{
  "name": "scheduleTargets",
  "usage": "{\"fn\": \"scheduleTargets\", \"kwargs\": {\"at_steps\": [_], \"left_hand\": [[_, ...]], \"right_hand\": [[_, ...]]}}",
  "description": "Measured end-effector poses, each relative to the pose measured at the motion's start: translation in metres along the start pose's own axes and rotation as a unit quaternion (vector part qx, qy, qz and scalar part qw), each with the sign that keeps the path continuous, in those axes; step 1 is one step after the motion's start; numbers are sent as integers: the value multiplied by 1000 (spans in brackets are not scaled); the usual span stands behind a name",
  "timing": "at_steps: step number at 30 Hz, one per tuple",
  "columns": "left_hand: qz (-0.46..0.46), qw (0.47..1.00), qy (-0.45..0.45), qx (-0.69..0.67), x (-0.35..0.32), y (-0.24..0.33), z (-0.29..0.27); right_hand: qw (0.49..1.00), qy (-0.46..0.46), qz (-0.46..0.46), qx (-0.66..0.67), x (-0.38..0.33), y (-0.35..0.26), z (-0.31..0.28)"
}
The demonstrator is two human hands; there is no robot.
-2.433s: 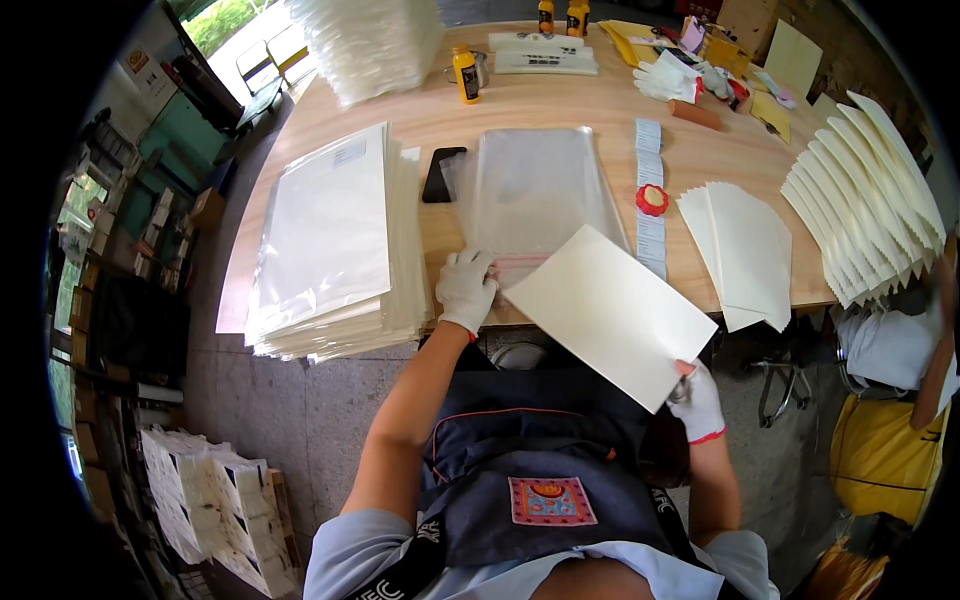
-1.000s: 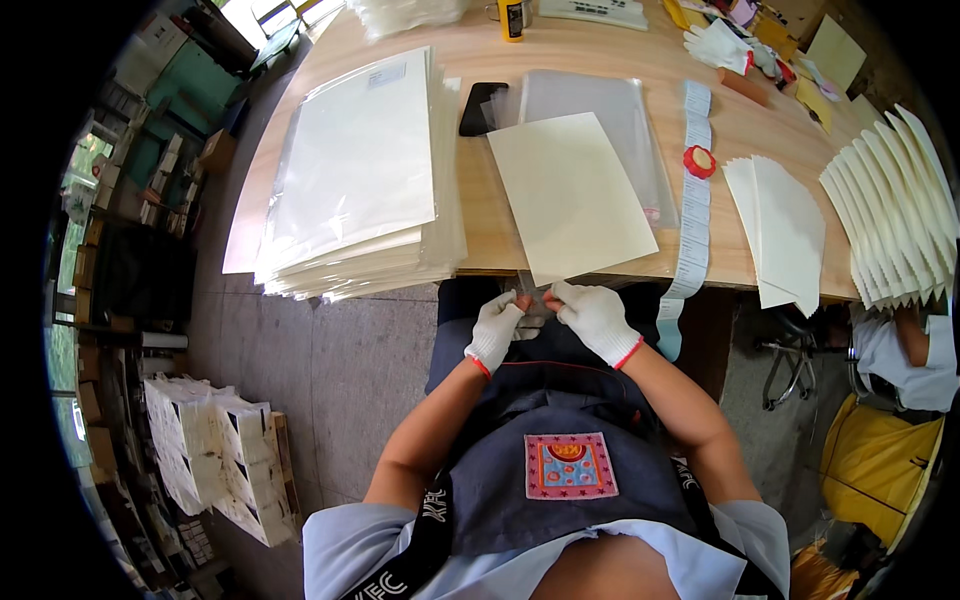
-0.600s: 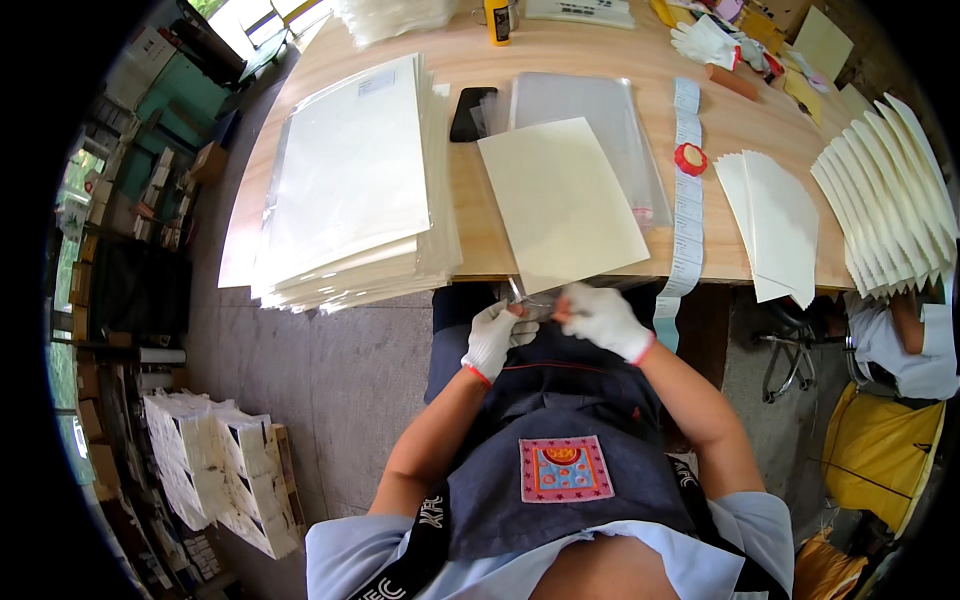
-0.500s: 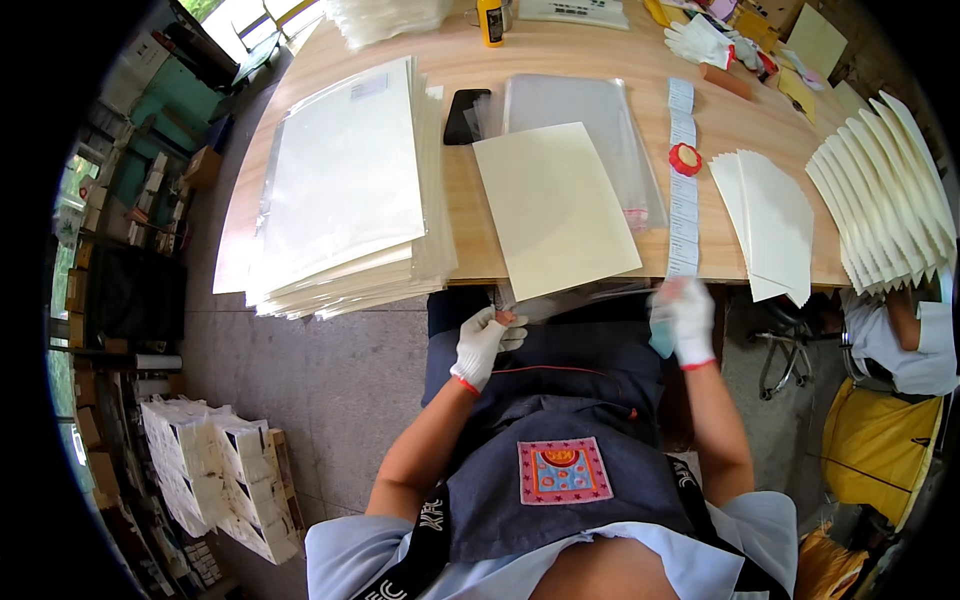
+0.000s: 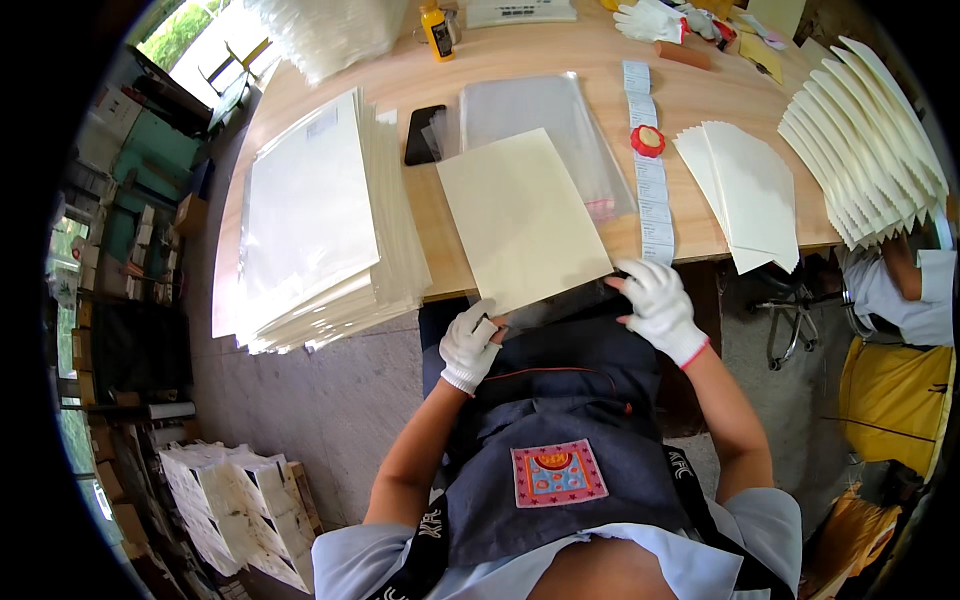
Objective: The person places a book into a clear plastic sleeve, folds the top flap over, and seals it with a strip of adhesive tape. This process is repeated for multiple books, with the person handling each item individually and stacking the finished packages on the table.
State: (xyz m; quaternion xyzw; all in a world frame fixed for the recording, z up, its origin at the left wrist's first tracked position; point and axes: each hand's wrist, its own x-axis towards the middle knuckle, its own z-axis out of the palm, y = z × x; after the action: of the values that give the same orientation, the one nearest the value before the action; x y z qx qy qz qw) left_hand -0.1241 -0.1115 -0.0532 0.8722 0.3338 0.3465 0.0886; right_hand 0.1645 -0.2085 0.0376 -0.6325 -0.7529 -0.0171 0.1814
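Observation:
A cream sheet of card (image 5: 525, 220) lies at the table's near edge, partly over a stack of clear plastic bags (image 5: 530, 105). Clear plastic (image 5: 560, 308) shows beyond the card's near edge, above my lap. My left hand (image 5: 468, 348), in a white glove with bare fingertips, is closed at the card's near left corner, on the plastic there. At the near right corner my right hand (image 5: 660, 305), gloved the same way, has its thumb and fingers apart beside the plastic. A strip of printed labels (image 5: 652, 190) runs beyond it, a red-rimmed round pad (image 5: 648, 141) on top.
A tall stack of bagged sheets (image 5: 310, 200) stands at the left, a black phone (image 5: 425, 135) beside it. White cards (image 5: 745, 190) lie fanned at the right, near a larger stack of cream sheets (image 5: 860, 150). A yellow bottle (image 5: 437, 32) stands at the back.
My right hand has moved up and left to the card's near right corner; the blurred light-blue piece by it no longer shows. My left hand stays near the left corner. The view has shifted.

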Motion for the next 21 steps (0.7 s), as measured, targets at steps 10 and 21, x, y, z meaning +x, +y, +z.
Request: {"fn": "scheduleTargets", "kwargs": {"at_steps": [10, 21], "left_hand": [[-345, 899, 84, -256, -7, -9, 29], [-532, 353, 173, -750, -70, -24, 79]], "right_hand": [[989, 72, 122, -33, 36, 22, 72], [865, 215, 423, 167, -35, 42, 52]]}}
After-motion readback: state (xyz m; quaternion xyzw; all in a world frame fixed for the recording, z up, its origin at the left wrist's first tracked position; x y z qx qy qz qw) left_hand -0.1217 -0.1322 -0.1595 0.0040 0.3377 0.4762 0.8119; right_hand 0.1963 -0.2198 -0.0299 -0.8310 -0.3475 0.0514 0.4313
